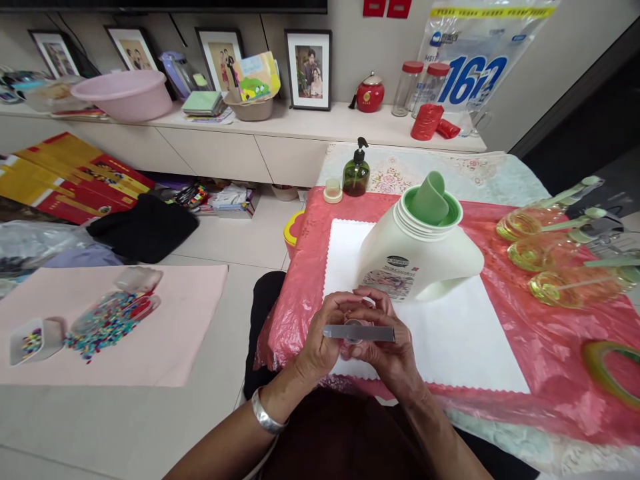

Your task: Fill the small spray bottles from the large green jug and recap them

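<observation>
My left hand point(325, 337) and my right hand point(387, 333) are together at the near edge of the table. Their fingers curl round a small clear, pinkish round piece point(350, 350), whose kind I cannot make out. A flat grey strip point(375, 333) lies level across it, from one hand to the other. Just beyond my fingers stands a large cream jug-shaped bottle point(430, 250) with a printed label. In its wide mouth sits a green spouted insert point(431, 200). Under the bottle and hands is a white scallop-edged sheet point(460, 340).
Red plastic film point(295, 293) covers the table. Clear flasks with yellow liquid point(547, 287) and a tape roll point(613, 373) are at right. A green pump bottle point(356, 175) and small cup point(333, 191) stand behind. Colourful bits point(103, 333) lie on a pink sheet point(195, 320) at left.
</observation>
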The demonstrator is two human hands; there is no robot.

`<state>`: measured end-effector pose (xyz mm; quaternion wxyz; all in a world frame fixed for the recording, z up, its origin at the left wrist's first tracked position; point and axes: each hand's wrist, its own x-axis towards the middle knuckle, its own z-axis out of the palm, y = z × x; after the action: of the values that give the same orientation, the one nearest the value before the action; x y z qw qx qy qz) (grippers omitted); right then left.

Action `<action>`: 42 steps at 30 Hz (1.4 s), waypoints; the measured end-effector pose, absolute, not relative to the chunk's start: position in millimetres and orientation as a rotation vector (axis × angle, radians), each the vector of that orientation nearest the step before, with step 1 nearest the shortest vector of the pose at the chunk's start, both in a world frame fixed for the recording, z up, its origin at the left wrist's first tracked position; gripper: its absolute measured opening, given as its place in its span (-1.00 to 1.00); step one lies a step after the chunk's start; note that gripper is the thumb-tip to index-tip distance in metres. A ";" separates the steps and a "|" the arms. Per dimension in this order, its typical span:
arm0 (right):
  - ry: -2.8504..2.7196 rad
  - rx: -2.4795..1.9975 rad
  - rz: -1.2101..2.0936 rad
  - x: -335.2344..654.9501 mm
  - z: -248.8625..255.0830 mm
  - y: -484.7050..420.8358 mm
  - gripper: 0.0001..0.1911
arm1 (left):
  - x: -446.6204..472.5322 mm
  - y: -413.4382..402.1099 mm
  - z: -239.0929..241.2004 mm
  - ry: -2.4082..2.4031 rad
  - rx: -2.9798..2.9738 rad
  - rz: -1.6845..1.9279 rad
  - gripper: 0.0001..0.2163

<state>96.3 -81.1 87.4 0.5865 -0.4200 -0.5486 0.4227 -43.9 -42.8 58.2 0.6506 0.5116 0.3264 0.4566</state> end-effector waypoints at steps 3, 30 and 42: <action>-1.229 -1.006 0.892 92.5 81.6 -80.8 -0.61 | -44.1 -42.2 60.0 0.790 1.197 1.090 -0.52; -1.313 -0.968 1.024 98.3 81.4 -76.0 -0.58 | -37.3 -37.4 80.5 0.835 0.975 1.084 -0.64; -1.299 -1.027 1.158 97.0 92.2 -86.2 -0.50 | -34.5 -38.6 76.2 0.886 0.917 1.077 -0.61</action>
<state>97.0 -86.2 92.2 0.5316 -0.4305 -0.5446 0.4852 -34.5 -38.6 76.2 0.6715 0.4072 0.3935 0.4781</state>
